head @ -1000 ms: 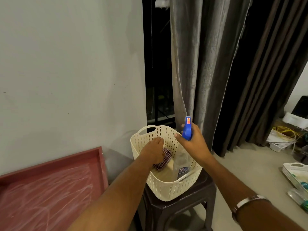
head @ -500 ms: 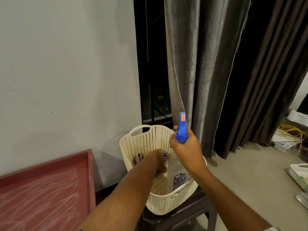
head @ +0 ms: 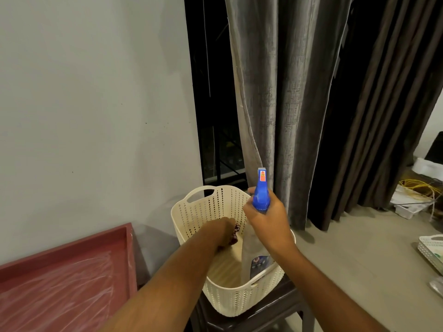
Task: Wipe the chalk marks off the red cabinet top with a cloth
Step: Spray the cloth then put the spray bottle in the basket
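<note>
The red cabinet top (head: pixel 60 279) fills the lower left, streaked with white chalk marks. A cream perforated basket (head: pixel 211 207) stands on a dark stool to its right. My left hand (head: pixel 223 232) reaches down inside the basket and grips a dark checked cloth (head: pixel 235 234), mostly hidden behind the hand. My right hand (head: pixel 268 226) holds a clear spray bottle (head: pixel 257 255) by its neck, just under the blue trigger head (head: pixel 261 195); the bottle's base is still within the basket.
A dark stool (head: pixel 275 315) carries the basket. Grey and dark curtains (head: pixel 275 104) hang behind, beside a dark window. A white wall stands on the left. On the floor at right lie yellow cable (head: pixel 417 185), papers and another white basket (head: pixel 431 250).
My right hand has stayed on the bottle's neck, lifting it slightly. My left hand has gone deeper into the basket and closed around the cloth. The camera shifted a little.
</note>
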A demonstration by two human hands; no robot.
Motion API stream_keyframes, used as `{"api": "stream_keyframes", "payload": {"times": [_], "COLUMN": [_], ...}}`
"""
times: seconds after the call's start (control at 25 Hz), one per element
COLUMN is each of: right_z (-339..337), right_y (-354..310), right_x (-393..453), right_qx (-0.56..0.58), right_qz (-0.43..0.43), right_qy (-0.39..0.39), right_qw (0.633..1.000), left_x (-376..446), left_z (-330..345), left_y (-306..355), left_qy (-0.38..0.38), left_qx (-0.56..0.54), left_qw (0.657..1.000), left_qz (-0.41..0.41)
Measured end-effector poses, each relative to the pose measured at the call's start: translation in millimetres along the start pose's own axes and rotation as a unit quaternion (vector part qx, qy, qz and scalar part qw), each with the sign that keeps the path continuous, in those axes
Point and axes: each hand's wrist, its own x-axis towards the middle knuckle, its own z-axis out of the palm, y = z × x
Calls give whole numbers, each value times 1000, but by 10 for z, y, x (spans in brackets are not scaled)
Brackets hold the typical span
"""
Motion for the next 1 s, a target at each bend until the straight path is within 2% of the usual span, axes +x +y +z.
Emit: {"api": "stream_keyframes", "payload": {"times": [0.04,0.12,0.16,0.24,0.32,0.44,0.48,0.52,0.56,0.72,0.84,1.0], "right_z": [-8,-5,5,24,82,174,208,236,256,333,382,529], "right_y": [-7,-58,-106,-238,-462,-858,-989,-1104,-1200,-1672,-2008,-2255], "right_x": [-14,-44,-46,-12,36,61,53,36,12,-180,-379,-746], "right_qx": [1,-5,-9,-20,-26,-31,-36,-42,-46,-42,-56,-107], "right_qz": [-1,2,3,-10,-40,-84,-95,-103,-107,-114,-89,-55], "right_qy": [-1,-10,-16,-21,-26,-32,-35,-38,-42,-83,-130,-162], "right_qw": [1000,1000,1000,1000,999,995,994,993,992,989,986,979], "left_x": [-77,-249,-337,-498,-697,-993,-1110,-1216,-1300,-1714,-2053,-2417], "left_z": [-104,-306,-388,-569,-758,-990,-1066,-1140,-1190,-1463,-1713,-1914], "left_y": [-35,-145,-193,-225,-266,-348,-367,-370,-372,-394,-455,-514], "left_qy": [20,61,81,111,135,109,100,97,104,171,160,178], "left_qx": [14,-106,-193,-369,-533,-753,-792,-811,-818,-800,-819,-819], "left_qw": [1000,992,977,923,835,649,603,577,565,575,551,545], "left_qz": [4,19,32,9,-23,-9,3,12,17,-5,-15,11]}}
